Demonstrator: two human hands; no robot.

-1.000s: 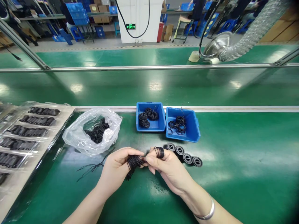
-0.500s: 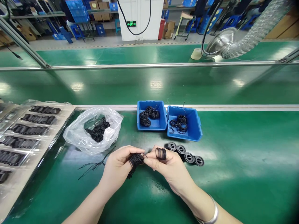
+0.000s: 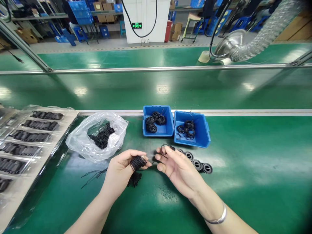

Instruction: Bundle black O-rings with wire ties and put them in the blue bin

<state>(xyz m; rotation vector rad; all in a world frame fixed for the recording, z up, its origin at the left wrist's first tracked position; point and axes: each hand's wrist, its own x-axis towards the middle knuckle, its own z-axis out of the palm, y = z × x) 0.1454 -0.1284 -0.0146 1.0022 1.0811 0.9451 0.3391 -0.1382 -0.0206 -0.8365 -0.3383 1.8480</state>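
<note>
My left hand point(image 3: 120, 167) is closed around a thick bundle of black cord loops point(image 3: 137, 162). A tuft of short black ends point(image 3: 134, 179) hangs below its fingers. To the right, a small gap away, my right hand point(image 3: 179, 172) has its fingers apart. A few thin black loops point(image 3: 163, 149) are strung on a finger there, partly hidden by the hand. Just beyond the right hand stand several black round parts with slotted tops point(image 3: 207, 168), in a slanting row. Loose black cords point(image 3: 94, 175) lie on the green table left of my left hand.
A clear plastic bag point(image 3: 75, 143) with a heap of black loops stands at the left. Two blue bins point(image 3: 158, 133) point(image 3: 203, 141) with black loops sit side by side at the back. Farther left is a board point(image 3: 58, 130) with rows of black parts.
My hands have drawn apart. The right fingers have opened and turned upward, away from the bundle, while the left hand has shifted slightly left and down with it.
</note>
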